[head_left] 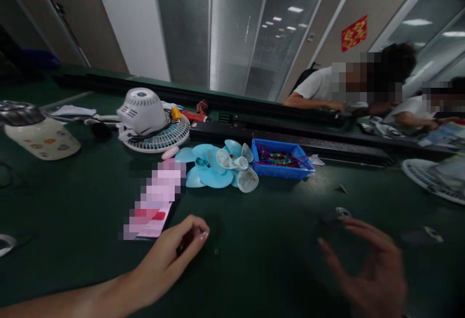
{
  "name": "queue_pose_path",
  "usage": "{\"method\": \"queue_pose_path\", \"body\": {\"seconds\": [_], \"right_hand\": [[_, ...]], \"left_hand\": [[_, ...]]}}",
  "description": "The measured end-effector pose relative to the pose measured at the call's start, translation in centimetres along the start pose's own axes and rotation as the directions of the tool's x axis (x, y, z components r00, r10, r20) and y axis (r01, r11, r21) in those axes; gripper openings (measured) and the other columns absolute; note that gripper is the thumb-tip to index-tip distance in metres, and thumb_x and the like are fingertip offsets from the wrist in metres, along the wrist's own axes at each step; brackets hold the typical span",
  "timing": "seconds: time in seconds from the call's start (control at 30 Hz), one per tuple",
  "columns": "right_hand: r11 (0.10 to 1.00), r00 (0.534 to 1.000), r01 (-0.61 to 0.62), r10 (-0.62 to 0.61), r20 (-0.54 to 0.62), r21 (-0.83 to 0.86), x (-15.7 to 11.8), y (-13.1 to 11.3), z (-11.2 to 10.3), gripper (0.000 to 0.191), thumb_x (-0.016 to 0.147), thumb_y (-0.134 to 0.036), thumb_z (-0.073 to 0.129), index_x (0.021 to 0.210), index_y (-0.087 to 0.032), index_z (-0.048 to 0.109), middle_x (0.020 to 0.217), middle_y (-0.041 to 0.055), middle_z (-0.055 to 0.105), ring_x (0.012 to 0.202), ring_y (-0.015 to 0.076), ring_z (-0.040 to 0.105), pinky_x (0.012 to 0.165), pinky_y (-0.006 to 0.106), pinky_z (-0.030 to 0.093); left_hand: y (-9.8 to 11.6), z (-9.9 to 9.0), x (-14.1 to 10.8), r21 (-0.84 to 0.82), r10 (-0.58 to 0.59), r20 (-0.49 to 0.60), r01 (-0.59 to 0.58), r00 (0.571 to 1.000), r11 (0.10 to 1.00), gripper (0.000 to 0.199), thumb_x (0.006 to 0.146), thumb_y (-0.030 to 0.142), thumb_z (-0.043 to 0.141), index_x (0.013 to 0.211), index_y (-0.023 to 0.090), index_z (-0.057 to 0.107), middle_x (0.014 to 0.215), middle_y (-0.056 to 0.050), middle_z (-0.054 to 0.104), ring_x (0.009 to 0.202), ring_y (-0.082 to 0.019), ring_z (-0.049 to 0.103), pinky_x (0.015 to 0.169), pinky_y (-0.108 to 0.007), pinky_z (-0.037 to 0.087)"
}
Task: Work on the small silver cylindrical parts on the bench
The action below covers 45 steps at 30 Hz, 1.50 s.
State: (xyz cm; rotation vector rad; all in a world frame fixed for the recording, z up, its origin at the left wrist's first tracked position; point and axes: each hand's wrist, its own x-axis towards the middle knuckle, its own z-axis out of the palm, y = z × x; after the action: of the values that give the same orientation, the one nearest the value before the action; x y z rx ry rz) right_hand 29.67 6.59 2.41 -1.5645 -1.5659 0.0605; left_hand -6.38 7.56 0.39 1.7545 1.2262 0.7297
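My left hand (181, 245) hovers over the dark green table with thumb and fingers curled together. Whatever it may hold between the fingertips is hidden or too small to name. A tiny bit (216, 251) lies on the table just right of it. Farther right, my right hand (374, 264) is blurred, with thumb and index finger spread apart. Its index fingertip reaches the near edge of a small dark motor-like part with a pale round end (342, 212); whether they touch, I cannot tell. A similar part (432, 234) lies to the right of that hand.
Blue fan blades (217, 176) lie beside a blue bin (283, 170) of wires and circuit boards. A pink sheet (152, 228), a white fan body (140, 112), a red power drill (199, 114) and a flowered bottle (41, 138) stand leftward. Two people (316, 87) sit across.
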Motion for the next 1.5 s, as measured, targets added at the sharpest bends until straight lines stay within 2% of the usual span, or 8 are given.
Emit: {"method": "queue_pose_path", "body": {"seconds": [0.07,0.17,0.37,0.7,0.83,0.93,1.1,1.5], "right_hand": [[0.958,0.874,0.243,-0.284,0.394,0.152,-0.9,-4.0,2.0,0.041,0.077,-0.042,0.071,0.114,-0.028,0.057,0.104,0.0071,0.064,0.096,0.0243,0.061,0.086,0.041,0.048],[0.936,0.594,0.209,-0.353,0.723,0.284,-0.9,-8.0,6.5,0.053,0.078,-0.048,0.072,0.125,-0.028,0.057,0.090,0.0003,0.066,0.078,0.0161,0.061,0.076,0.033,0.045],[0.895,0.501,0.275,-0.445,0.742,0.351,-0.1,-9.2,11.8,0.032,0.081,-0.054,0.067,0.107,-0.036,0.071,0.079,-0.0046,0.063,0.074,0.0108,0.058,0.073,0.029,0.033],[0.883,0.534,0.281,-0.469,0.703,0.375,-0.6,-8.9,12.2,0.017,0.082,-0.045,0.069,0.094,-0.034,0.075,0.075,-0.0043,0.064,0.070,0.0104,0.058,0.069,0.029,0.035],[0.807,0.665,0.477,-0.591,0.457,0.349,1.0,-6.6,8.0,0.016,0.088,-0.035,0.064,0.103,-0.034,0.070,0.083,-0.0033,0.067,0.074,0.0115,0.060,0.066,0.027,0.043],[0.791,0.790,0.610,-0.600,0.125,-0.053,3.6,-2.3,1.9,0.017,0.086,-0.039,0.066,0.102,-0.034,0.068,0.092,0.0010,0.067,0.080,0.0168,0.062,0.072,0.032,0.048],[0.843,0.910,0.318,-0.400,-0.110,-0.435,6.7,6.1,-4.5,0.027,0.088,-0.053,0.054,0.093,-0.030,0.068,0.098,0.0074,0.071,0.090,0.0250,0.066,0.081,0.041,0.050],[0.967,0.994,0.077,-0.093,-0.052,-0.244,5.1,11.0,-2.6,0.046,0.081,-0.067,0.052,0.091,-0.026,0.073,0.092,0.0030,0.074,0.085,0.0231,0.070,0.080,0.036,0.055]], "left_hand": [[0.1,0.0,0.2,-0.011,0.006,-0.026,-0.006,1.000,1.000,0.026,0.096,0.040,0.043,0.093,0.018,0.057,0.079,0.001,0.055,0.071,-0.012,0.052,0.062,-0.021,0.043],[0.2,0.0,0.3,-0.030,-0.003,-0.083,0.001,0.997,1.000,0.033,0.097,0.043,0.041,0.081,0.017,0.054,0.071,0.002,0.049,0.065,-0.012,0.048,0.060,-0.022,0.040],[-0.1,0.1,0.2,-0.050,0.016,-0.108,-0.021,0.994,0.999,0.033,0.096,0.043,0.042,0.077,0.018,0.052,0.070,0.002,0.046,0.066,-0.012,0.046,0.061,-0.023,0.039],[0.1,0.5,0.4,-0.050,0.035,-0.020,-0.036,0.999,0.998,0.030,0.097,0.040,0.043,0.081,0.017,0.053,0.072,0.002,0.050,0.066,-0.012,0.047,0.062,-0.024,0.037],[0.2,0.3,0.2,-0.013,0.041,0.010,-0.041,0.999,0.999,0.029,0.097,0.039,0.043,0.082,0.017,0.054,0.073,0.002,0.051,0.066,-0.012,0.048,0.061,-0.024,0.037],[0.3,0.2,0.3,-0.007,0.037,0.034,-0.037,0.999,0.999,0.029,0.097,0.039,0.042,0.083,0.017,0.054,0.074,0.001,0.052,0.067,-0.012,0.050,0.061,-0.024,0.038],[0.3,0.2,0.5,0.011,0.036,0.056,-0.037,0.998,0.999,0.028,0.097,0.039,0.043,0.085,0.018,0.057,0.075,0.001,0.054,0.068,-0.012,0.052,0.062,-0.024,0.040],[-0.1,0.3,0.1,0.103,0.070,0.049,-0.075,0.996,0.992,0.027,0.097,0.035,0.042,0.083,0.018,0.056,0.072,0.001,0.053,0.064,-0.011,0.051,0.059,-0.023,0.039]]}}
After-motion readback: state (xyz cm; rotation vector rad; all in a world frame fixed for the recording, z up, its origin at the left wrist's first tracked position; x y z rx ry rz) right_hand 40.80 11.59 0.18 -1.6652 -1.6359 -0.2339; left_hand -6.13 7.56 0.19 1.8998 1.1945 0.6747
